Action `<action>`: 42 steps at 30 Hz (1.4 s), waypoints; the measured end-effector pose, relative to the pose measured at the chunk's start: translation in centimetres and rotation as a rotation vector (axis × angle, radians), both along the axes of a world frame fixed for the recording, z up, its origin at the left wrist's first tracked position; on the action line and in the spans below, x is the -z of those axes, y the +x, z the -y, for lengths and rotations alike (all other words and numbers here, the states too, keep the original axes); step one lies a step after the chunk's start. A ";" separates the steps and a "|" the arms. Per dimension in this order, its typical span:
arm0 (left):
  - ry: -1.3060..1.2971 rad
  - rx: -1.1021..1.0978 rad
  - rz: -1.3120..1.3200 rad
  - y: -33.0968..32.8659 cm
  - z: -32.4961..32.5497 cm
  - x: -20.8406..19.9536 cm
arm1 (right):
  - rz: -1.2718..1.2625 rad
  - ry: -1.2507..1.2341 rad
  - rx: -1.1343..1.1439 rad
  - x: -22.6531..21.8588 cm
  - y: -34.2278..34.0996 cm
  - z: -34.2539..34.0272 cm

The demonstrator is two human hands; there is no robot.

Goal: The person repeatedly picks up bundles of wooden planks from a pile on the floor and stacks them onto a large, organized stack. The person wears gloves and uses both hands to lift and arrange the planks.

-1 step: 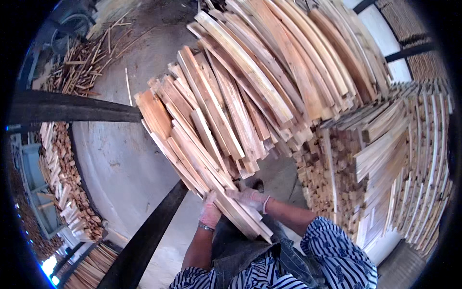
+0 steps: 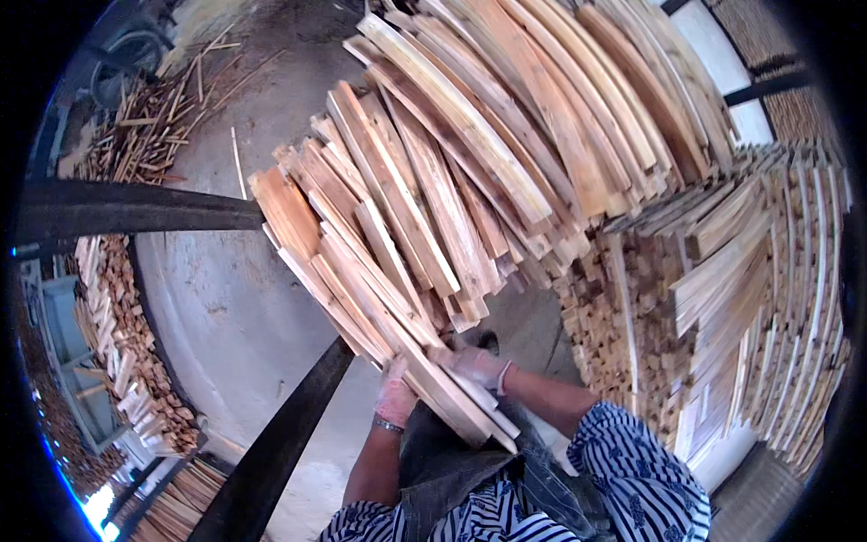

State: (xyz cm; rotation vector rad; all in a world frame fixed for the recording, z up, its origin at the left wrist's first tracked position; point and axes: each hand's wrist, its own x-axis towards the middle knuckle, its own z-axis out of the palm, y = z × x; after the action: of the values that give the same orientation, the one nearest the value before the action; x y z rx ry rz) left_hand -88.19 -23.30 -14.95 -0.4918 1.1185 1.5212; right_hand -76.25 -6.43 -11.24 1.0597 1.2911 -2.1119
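Note:
Several narrow wooden strips lie side by side, with their near ends at my waist and their far ends on the front left of a big stack of boards. My left hand, in a pale pinkish glove, is closed around the left edge of these strips. On their right side is my right hand, gloved too and slightly smeared by motion. Its fingers curl over the outer right strip, partly hidden among the wood. The near ends of the strips are uneven.
Dark beams reach in from the left, and another dark beam runs at lower left. Tall stacks of lumber stand on the right. Scrap sticks lie heaped at far left, above a row of stacked short pieces.
My right hand has shifted slightly to the right. The near ends of the outer right strips have moved a little right and toward me. My left hand stays in place.

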 end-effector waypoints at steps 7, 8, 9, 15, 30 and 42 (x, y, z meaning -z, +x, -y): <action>0.055 0.103 0.071 0.5 1.4 2.5 | -0.155 0.036 0.076 2.2 1.4 0.4; 0.004 0.089 0.186 0.3 1.4 1.5 | -0.180 0.001 0.061 1.7 1.7 1.1; 0.159 -0.079 0.424 0.3 2.0 -0.4 | -0.192 -0.088 0.064 1.1 2.1 1.7; 0.139 0.203 -0.057 -0.8 0.0 -13.5 | -0.226 0.250 0.003 -7.2 3.0 0.4; 0.562 0.627 -0.797 3.2 -16.9 -27.9 | -0.386 0.781 0.444 -31.4 17.8 -4.7; 0.998 0.854 -0.677 26.6 -25.1 -43.0 | -0.225 1.274 0.854 -38.6 38.5 -0.9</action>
State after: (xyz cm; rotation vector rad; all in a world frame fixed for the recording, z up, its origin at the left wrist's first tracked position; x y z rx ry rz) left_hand -61.57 1.76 28.05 1.1171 0.7175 1.2425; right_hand -37.70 -5.51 27.37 2.1922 2.8159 -1.7467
